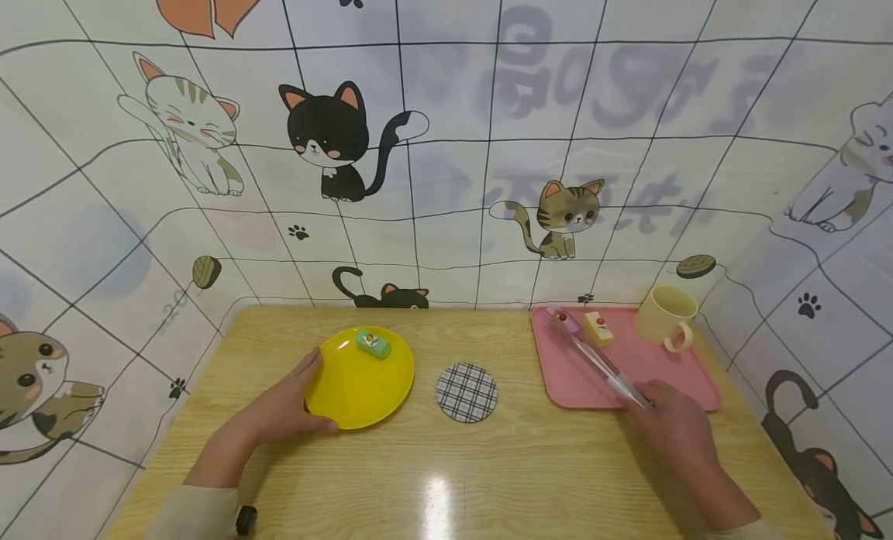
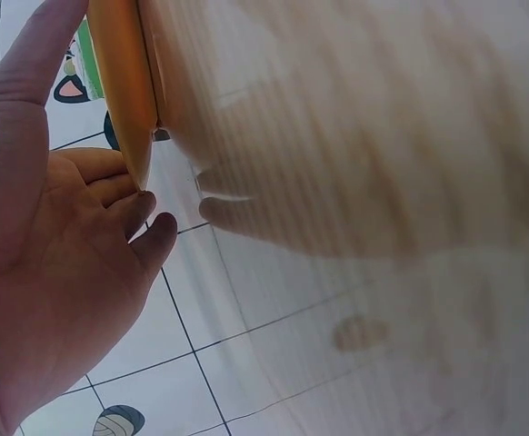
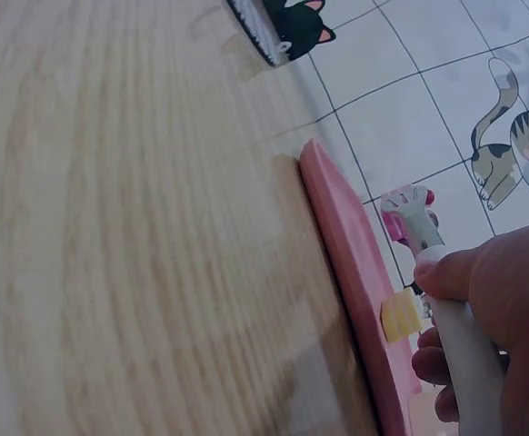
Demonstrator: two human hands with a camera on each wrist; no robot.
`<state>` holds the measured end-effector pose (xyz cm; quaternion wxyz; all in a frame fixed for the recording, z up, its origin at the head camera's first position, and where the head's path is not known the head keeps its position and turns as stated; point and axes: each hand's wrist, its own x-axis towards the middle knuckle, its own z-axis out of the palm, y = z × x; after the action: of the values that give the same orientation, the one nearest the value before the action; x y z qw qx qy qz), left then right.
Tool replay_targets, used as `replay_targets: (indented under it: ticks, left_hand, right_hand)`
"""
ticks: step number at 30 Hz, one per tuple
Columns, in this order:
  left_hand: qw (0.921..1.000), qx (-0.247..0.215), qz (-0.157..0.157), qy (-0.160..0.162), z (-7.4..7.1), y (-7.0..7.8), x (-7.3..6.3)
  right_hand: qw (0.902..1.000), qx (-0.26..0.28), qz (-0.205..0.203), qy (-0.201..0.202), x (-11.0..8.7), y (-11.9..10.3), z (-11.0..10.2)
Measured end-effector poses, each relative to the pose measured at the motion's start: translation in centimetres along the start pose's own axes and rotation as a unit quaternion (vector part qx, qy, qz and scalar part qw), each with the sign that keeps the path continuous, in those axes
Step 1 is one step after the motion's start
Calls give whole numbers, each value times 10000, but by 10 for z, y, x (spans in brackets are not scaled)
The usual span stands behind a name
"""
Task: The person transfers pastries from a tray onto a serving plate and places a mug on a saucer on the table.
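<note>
My left hand (image 1: 282, 404) holds the left rim of a round yellow plate (image 1: 359, 389), thumb at the near edge and fingers along the side. On the plate's far part lies a small green toy cake piece (image 1: 373, 343). My right hand (image 1: 673, 424) grips a pair of pale tongs (image 1: 603, 362), its thumb on top in the right wrist view. The tongs' tips are at a pink toy cake piece (image 1: 567, 323) with a red dot, at the far left of a pink tray (image 1: 649, 381). Whether they pinch it I cannot tell.
A pale yellow toy cake piece (image 1: 598, 328) lies on the tray beside the tongs. At the tray's far right stands a cream mug (image 1: 666, 314). A round checked coaster (image 1: 467, 393) lies between plate and tray. Cat-printed sheeting (image 1: 446, 176) surrounds the wooden table (image 1: 391, 478).
</note>
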<state>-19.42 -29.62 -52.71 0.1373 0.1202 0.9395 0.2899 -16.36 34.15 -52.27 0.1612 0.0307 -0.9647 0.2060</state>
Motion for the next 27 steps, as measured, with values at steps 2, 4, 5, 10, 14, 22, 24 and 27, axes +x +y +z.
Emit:
replay_targets:
  ticks: [2,4,5,10,14,22,24,27]
  left_hand:
    - [10000,5,37,4,-1,1,0]
    - [10000,7,48,2,-1,1,0]
    - [10000,0,53,-2,-2,2,0]
    - [10000,4,59,-2,-1,2,0]
    - [10000,5,33,-4,-1,2,0]
    - [10000,12,44,-12,-1,1,0]
    - [10000,10,43,-10,-1,1,0]
    - [10000,0,47,-18,-2,1,0]
  right_hand:
    - [9999,33,-106,6,2,-4,-1]
    - [9998,34,-197,-19,3,-9,-1]
    - [9997,26,-258,-30,4,-11,-1]
    - [9991,22,-398,-141,8,-24,0]
    - [9984,145,-522,-170,10,-34,3]
    - [9957,205,-843,-335,14,-58,11]
    - [9951,266,-874,-366,15,-64,12]
    - [9946,339,-876,-440,16,-72,15]
